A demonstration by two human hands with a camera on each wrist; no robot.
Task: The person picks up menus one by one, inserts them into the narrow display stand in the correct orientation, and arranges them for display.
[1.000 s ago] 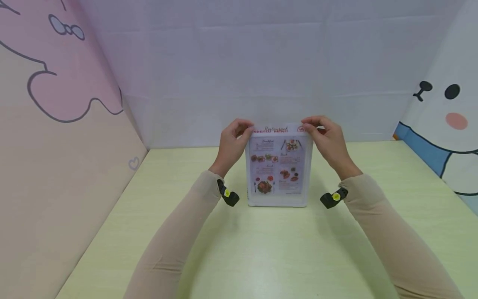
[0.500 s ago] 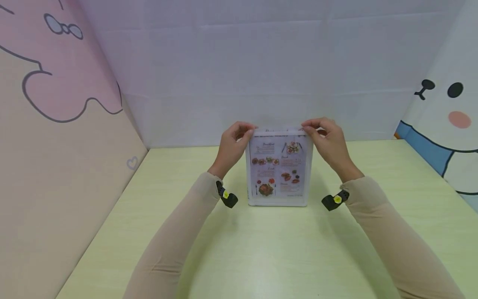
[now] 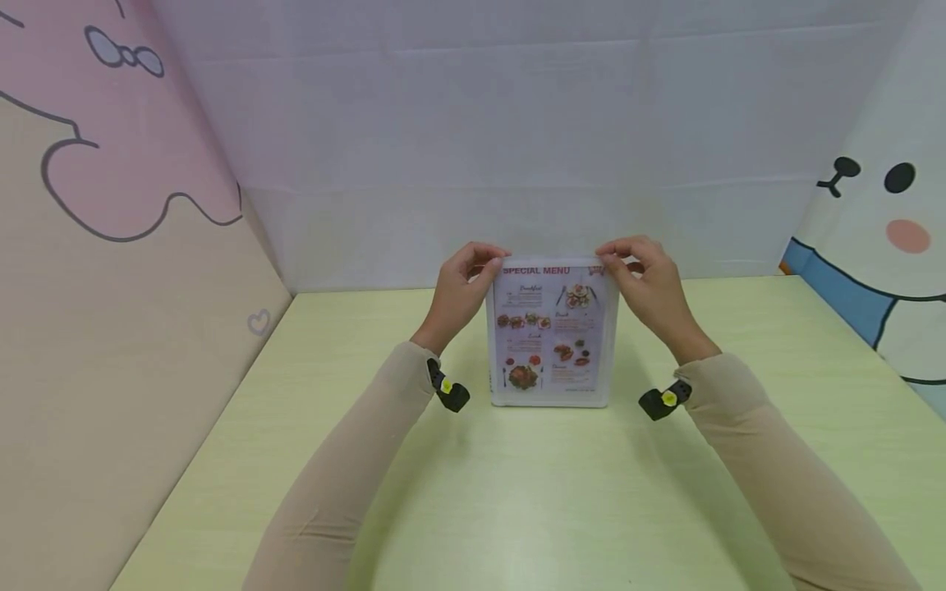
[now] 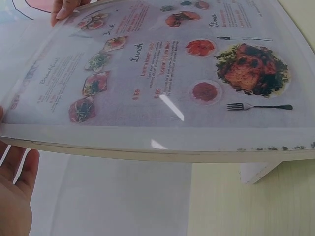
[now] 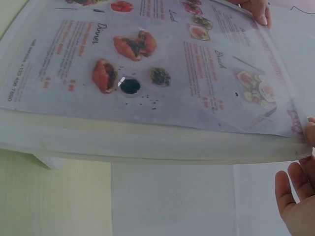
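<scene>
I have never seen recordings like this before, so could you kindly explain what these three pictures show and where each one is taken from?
There is no machine here: a person works with two bare hands and wears three cameras. The wide picture comes from a camera on the head, looking forward and down. The other two come from small black cameras strapped to the wrists, each looking closely at its own hand's work.

On the pale green table stands a clear menu stand holding a printed sheet headed "SPECIAL MENU", with photos of dishes. The left hand pinches its top left corner, and the right hand pinches its top right corner. The wrist views show the same menu from each side, very close, with the stand's foot resting on the table. Cartoon-printed panels wall in the table.
</scene>
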